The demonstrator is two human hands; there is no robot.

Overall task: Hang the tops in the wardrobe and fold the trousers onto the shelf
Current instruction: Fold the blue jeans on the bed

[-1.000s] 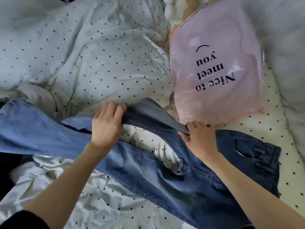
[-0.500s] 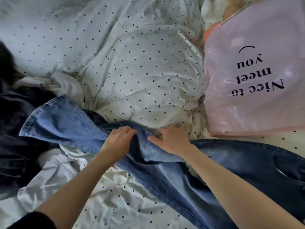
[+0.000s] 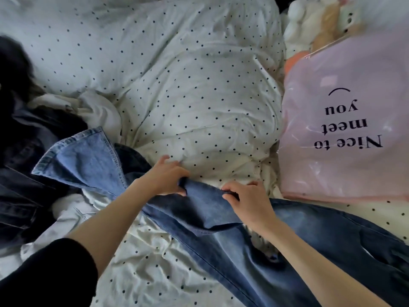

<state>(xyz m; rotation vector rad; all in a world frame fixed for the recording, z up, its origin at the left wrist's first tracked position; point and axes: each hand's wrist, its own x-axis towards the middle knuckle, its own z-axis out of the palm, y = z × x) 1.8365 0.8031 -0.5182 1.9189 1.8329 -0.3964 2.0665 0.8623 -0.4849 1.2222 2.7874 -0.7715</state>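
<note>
While the flared hem is lying at left, the jeans (image 3: 221, 235) are being pinched mid-leg by the left hand (image 3: 164, 179) and right hand (image 3: 245, 200), close together, across the dotted bedding (image 3: 199, 96); denim is judged soft, weighty; doubled edges suit gripping.

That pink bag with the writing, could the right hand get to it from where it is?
Probably yes. The pink bag lies just beyond the right hand with only spotted bedding between, but that hand now grips the jeans.

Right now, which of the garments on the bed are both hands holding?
The blue jeans: left hand and right hand grip them, unlike the dark clothes.
</note>
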